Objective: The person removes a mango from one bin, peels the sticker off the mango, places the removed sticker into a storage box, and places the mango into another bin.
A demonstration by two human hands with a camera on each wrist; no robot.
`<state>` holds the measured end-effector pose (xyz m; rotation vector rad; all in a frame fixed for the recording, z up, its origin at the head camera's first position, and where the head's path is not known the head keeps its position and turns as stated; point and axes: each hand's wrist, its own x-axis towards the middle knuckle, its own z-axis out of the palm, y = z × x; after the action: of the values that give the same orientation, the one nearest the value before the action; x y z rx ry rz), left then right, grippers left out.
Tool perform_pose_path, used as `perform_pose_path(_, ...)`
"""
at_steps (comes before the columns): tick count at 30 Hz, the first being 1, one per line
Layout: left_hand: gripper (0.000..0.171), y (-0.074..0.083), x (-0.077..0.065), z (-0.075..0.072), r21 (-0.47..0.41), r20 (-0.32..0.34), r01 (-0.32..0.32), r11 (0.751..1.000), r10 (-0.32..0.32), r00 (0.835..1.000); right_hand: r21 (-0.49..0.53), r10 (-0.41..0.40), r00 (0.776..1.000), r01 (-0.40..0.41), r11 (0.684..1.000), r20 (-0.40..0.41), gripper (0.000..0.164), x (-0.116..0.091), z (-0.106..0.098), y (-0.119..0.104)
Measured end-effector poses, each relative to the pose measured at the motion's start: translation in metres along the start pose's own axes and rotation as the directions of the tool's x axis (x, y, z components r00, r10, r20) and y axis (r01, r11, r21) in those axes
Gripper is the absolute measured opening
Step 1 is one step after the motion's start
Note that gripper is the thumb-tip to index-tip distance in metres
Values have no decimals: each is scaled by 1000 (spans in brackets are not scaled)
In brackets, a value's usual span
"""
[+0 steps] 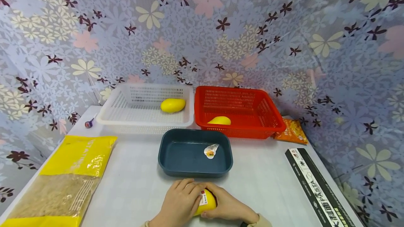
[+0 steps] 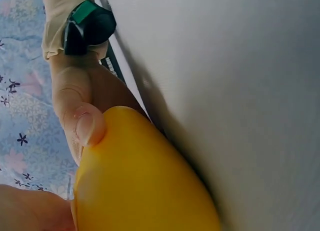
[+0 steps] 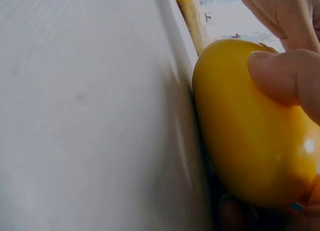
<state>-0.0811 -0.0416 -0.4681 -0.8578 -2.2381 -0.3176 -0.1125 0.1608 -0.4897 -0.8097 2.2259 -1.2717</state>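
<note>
Both hands hold a yellow mango (image 1: 210,202) low over the front middle of the white table. On the side facing up it bears a white label (image 1: 203,197) with a small red mark. My right hand (image 1: 229,203) wraps round its right end, and the right thumb presses its skin in the left wrist view. My left hand (image 1: 180,202) covers the left part, with fingers across the top beside the label. The mango's smooth, unlabelled side (image 3: 245,126) fills much of the right wrist view. Just beyond the hands stands a dark blue tub (image 1: 186,175) with a crumpled sticker (image 1: 210,151) inside.
Behind the tub, a white basket (image 1: 104,120) and a red basket (image 1: 252,132) each hold one yellow mango. A yellow bag (image 1: 63,181) lies left, with a lollipop (image 1: 89,124) behind it. A pasta box (image 1: 315,185) and orange packet (image 1: 291,131) lie right.
</note>
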Motion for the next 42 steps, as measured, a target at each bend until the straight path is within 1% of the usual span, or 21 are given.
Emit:
perform_pose_path(8,19,-1,0,4,-26,-43,12,1000,-13,999,20,5,1000,-5,1000,8,66,0,0,0)
perform_pose_path(11,19,-1,0,6,-64,-67,28,998,-32,997,-5,-3,1000,3,1000,6,66,0,0,0)
perform_pose_path(15,22,-2,-1,7,-131,-75,65,989,-76,994,-48,-28,1000,28,998,-3,65,0,0,-1)
perform_pose_path(18,24,-2,0,8,-193,-61,109,975,-122,991,-57,-28,1000,28,998,-3,66,0,0,-2)
perform_pose_path(20,27,-2,0,8,-250,-38,159,955,-173,984,-64,-20,1000,20,998,-1,68,0,0,-3)
perform_pose_path(21,29,-2,0,8,-285,-15,191,939,-203,979,-66,-15,1000,15,998,0,69,0,0,-3)
perform_pose_path(23,34,-2,0,8,-374,46,265,889,-267,963,-72,-9,1000,8,997,0,71,0,0,-4)
perform_pose_path(24,35,-2,1,7,-421,85,307,854,-300,950,-74,-6,1000,6,997,0,71,1,0,-4)
perform_pose_path(25,35,-2,1,7,-480,131,351,804,-330,935,-81,-10,1000,10,997,-1,70,1,0,-4)
perform_pose_path(27,34,-3,1,6,-591,224,430,683,-373,900,-74,-7,1000,7,997,0,69,1,0,-3)
perform_pose_path(29,32,-3,2,5,-667,301,487,564,-394,868,-66,-4,1000,4,998,2,68,1,0,-2)
perform_pose_path(31,30,-4,3,4,-711,355,522,472,-400,845,-63,-3,1000,3,998,1,68,2,0,-1)
perform_pose_path(32,30,-4,3,3,-718,363,525,457,-398,843,-58,1,1000,-1,998,3,69,2,0,-1)
perform_pose_path(33,30,-4,3,3,-721,359,519,460,-392,847,-60,0,1000,0,998,4,70,2,-1,-1)
perform_pose_path(34,30,-5,3,3,-721,351,509,471,-385,854,-63,0,1000,1,998,7,71,2,-1,-1)
perform_pose_path(35,30,-5,4,2,-712,334,492,501,-375,865,-67,-2,1000,3,998,9,72,2,-1,-1)
perform_pose_path(36,30,-5,4,2,-697,311,468,543,-359,880,-72,-5,1000,6,997,12,72,2,-1,-1)
perform_pose_path(38,30,-5,4,2,-644,246,394,656,-310,918,-70,-3,1000,4,998,17,73,2,-1,-1)
perform_pose_path(40,27,-6,5,2,-577,185,314,754,-253,950,-69,-5,1000,6,998,20,69,2,-1,-1)
perform_pose_path(41,25,-6,5,2,-544,157,274,793,-225,962,-68,-8,1000,9,998,22,68,2,-1,-1)
perform_pose_path(42,23,-6,6,1,-519,134,239,821,-198,971,-70,-12,1000,14,997,22,66,2,-1,-1)
